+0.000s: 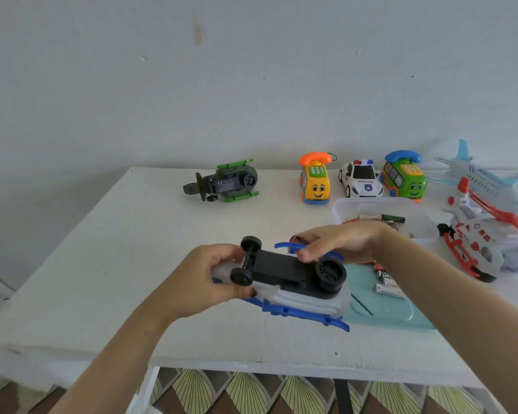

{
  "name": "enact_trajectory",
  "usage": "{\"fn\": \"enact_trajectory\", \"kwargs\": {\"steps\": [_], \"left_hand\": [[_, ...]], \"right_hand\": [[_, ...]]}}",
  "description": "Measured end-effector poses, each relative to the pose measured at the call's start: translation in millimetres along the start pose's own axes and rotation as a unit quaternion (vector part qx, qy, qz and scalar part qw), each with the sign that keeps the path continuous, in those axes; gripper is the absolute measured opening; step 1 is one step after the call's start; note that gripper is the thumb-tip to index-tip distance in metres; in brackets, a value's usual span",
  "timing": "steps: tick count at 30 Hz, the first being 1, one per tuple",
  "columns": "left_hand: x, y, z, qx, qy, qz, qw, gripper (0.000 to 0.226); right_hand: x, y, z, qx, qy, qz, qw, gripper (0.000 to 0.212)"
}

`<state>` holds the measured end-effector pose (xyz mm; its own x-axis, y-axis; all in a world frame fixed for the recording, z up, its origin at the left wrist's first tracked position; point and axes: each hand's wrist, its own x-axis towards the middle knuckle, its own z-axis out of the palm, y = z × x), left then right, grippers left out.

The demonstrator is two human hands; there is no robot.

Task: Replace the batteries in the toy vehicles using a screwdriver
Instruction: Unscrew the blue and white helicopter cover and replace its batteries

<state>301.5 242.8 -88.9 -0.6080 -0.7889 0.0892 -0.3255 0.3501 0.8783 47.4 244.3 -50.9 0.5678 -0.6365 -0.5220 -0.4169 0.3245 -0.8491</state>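
Note:
A white and blue toy vehicle [293, 286] lies upside down above the table's near middle, its black underside and wheels facing up. My left hand [205, 279] grips its left end near the small front wheels. My right hand [338, 242] holds its far side, fingers curled over the black base by the large rear wheel. Loose batteries [388, 283] lie on a teal lid [401, 315] just right of the toy. More batteries [380, 218] sit in a clear plastic box [425, 222] behind my right hand. No screwdriver is visible.
Along the back of the white table [132, 264] stand an overturned green toy [222, 183], a yellow phone car [316, 180], a police car [361, 179] and a green phone bus [404, 177]. A red-white helicopter [476, 234] and a blue plane [479, 177] sit at the right.

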Motion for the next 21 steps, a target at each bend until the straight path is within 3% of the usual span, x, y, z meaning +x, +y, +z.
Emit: {"fn": "enact_trajectory", "kwargs": {"steps": [2,5,7,11,14,21], "left_hand": [[-3.0,-9.8,0.4,-0.001,0.046,0.016,0.999,0.036],[-4.9,-23.3,6.7,0.028,0.123,0.054,0.991,0.041],[-5.1,-32.8,16.9,0.068,0.176,0.109,0.976,0.049],[-3.2,-64.7,36.4,0.138,0.235,0.188,0.944,0.061],[1.9,-80.4,46.9,0.157,0.261,0.199,0.932,0.059],[21.0,-88.8,55.1,0.205,0.330,0.217,0.896,0.043]], "right_hand": [[-0.8,-2.0,0.3,0.012,0.089,-0.008,0.996,0.039],[2.3,-7.5,-0.8,-0.086,0.254,-0.020,0.963,0.023],[5.5,-10.7,0.8,-0.164,0.355,-0.051,0.919,0.012],[8.9,-13.4,5.5,-0.231,0.512,-0.223,0.797,0.006],[3.3,-14.7,9.4,-0.212,0.565,-0.285,0.744,0.017],[-6.1,-23.4,35.5,-0.071,0.570,-0.409,0.709,0.030]]}}
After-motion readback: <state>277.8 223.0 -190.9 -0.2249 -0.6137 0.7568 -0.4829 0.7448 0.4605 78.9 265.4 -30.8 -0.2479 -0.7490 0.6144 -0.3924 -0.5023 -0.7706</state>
